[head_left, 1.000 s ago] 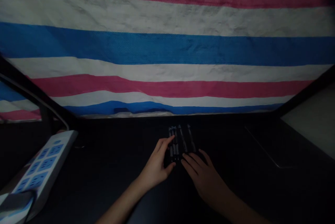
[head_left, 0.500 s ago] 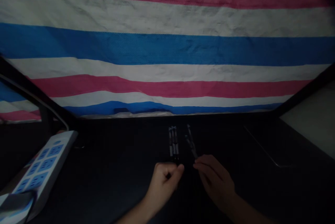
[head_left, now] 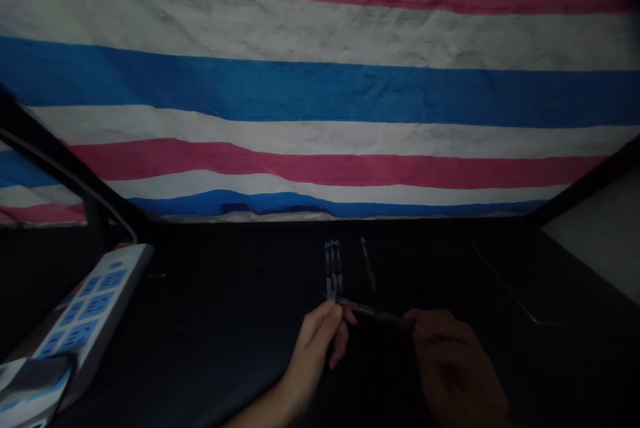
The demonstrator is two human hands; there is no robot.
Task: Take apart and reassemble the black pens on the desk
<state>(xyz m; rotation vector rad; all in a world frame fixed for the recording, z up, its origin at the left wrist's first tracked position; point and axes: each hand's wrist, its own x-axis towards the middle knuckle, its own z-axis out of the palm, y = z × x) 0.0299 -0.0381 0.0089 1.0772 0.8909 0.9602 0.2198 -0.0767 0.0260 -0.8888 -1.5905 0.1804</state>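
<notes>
A slim pen (head_left: 364,309) stretches almost level between my two hands above the dark table (head_left: 215,328). My left hand (head_left: 323,335) pinches its left end between thumb and fingers. At the other end my right hand (head_left: 453,358) is closed around the pen's darker part. Just beyond my left hand, several similar pens (head_left: 334,265) lie side by side, their near ends partly covered by the hand and the held pen. One more pen (head_left: 369,265) lies slightly slanted to the right of that row. The dim light hides fine detail.
A white power strip (head_left: 95,308) with a plug in its near end runs along the left side. At the right lies a dark flat panel with a pale edge (head_left: 505,285). A striped sheet (head_left: 320,95) hangs behind the table.
My right hand has lifted one of the two pens on the right and turned it sideways. My left hand has opened from its fist and now pinches that pen's end.
</notes>
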